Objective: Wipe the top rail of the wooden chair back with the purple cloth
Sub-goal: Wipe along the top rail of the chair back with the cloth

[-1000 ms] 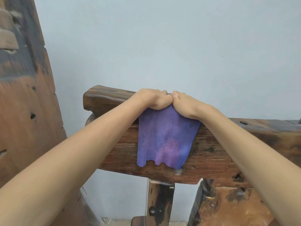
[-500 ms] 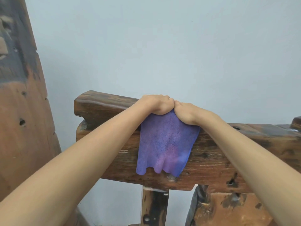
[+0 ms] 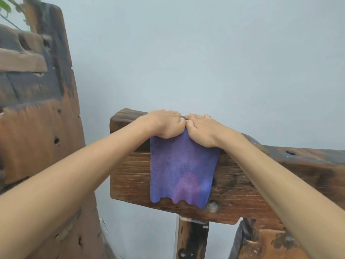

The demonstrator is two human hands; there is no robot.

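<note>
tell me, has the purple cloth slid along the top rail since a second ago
Yes, slightly leftward: the purple cloth now hangs nearer the top rail's left end.

Both forearms reached in from the lower corners; the left hand and right hand met at centre frame (thumbs touching), fingers curled downward.

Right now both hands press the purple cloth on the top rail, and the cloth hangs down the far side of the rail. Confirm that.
Wrong side. The head view shows the purple cloth hanging down the near face of the top rail, under the left hand and right hand.
</note>
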